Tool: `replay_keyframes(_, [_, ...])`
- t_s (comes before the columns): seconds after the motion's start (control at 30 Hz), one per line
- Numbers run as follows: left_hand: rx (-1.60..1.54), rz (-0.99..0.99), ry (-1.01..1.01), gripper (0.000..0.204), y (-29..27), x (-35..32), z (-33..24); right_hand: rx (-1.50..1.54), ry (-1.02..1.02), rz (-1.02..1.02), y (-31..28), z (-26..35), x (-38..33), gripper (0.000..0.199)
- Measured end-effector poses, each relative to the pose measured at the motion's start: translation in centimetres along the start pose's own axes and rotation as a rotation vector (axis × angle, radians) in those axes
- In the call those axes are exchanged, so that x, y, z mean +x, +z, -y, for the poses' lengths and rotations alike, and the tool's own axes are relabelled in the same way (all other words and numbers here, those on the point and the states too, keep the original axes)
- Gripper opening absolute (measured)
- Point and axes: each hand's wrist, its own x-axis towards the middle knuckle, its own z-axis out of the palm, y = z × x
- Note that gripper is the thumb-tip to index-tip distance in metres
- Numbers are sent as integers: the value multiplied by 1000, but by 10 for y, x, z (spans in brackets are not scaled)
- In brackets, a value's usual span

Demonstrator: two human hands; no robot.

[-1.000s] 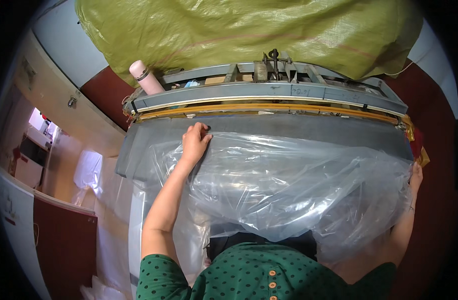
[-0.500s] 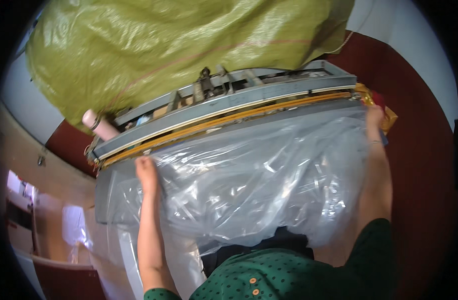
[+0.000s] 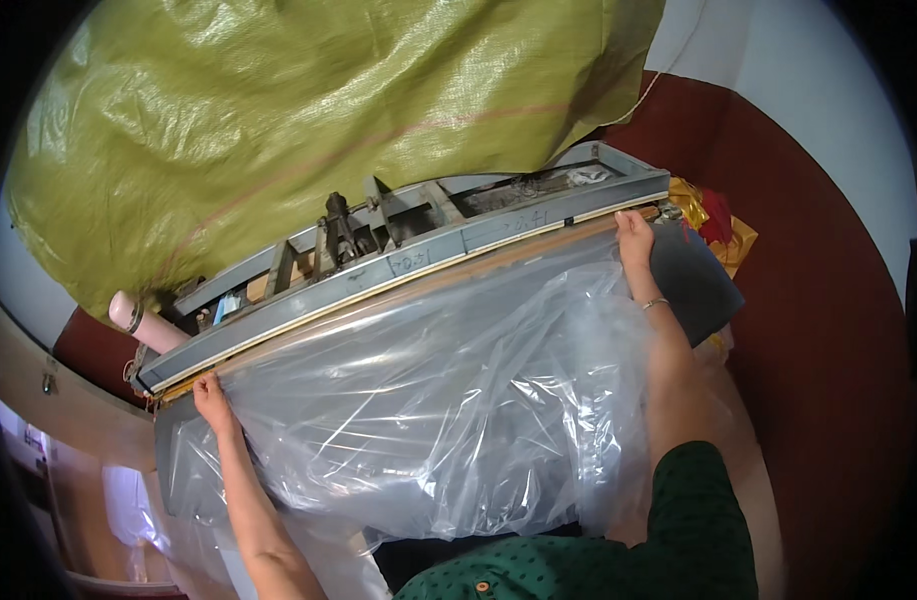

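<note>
A clear plastic sheet (image 3: 428, 400) is spread across a grey work surface (image 3: 693, 280), with its far edge drawn up to a long metal frame (image 3: 408, 268). My left hand (image 3: 214, 402) pinches that edge near the frame's left end. Toward the right end, my right hand (image 3: 634, 238) has its fingers closed on the sheet's far corner area. Between the hands the far edge lies over an orange-brown strip (image 3: 458, 268) along the frame's near side. Folds and glare cover the nearer part of the plastic, which hangs down toward my lap.
Behind the frame hangs a large yellow-green woven tarp (image 3: 328, 120). A pink bottle (image 3: 148, 322) leans at the frame's left end. Golden and red wrapping (image 3: 718, 225) lies past the right end. A dark lever mechanism (image 3: 340, 225) sits inside the frame.
Both hands have shifted left in the picture with the sheet, as the view moved too. The plastic's far edge now reaches over the orange strip, and more grey surface shows at right.
</note>
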Motion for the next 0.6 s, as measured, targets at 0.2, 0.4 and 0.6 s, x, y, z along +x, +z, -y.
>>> replay_keyframes(0.2, [157,-32,91,22,10,2,-3,121,70,-159,0,-6,6,18])
replay_keyframes(0.4, [180,-171,48,15,-9,5,6,158,184,-242,0,1,7,14])
replay_keyframes(0.6, [164,-140,40,15,-12,6,1,3,72,-290,-4,-34,18,15])
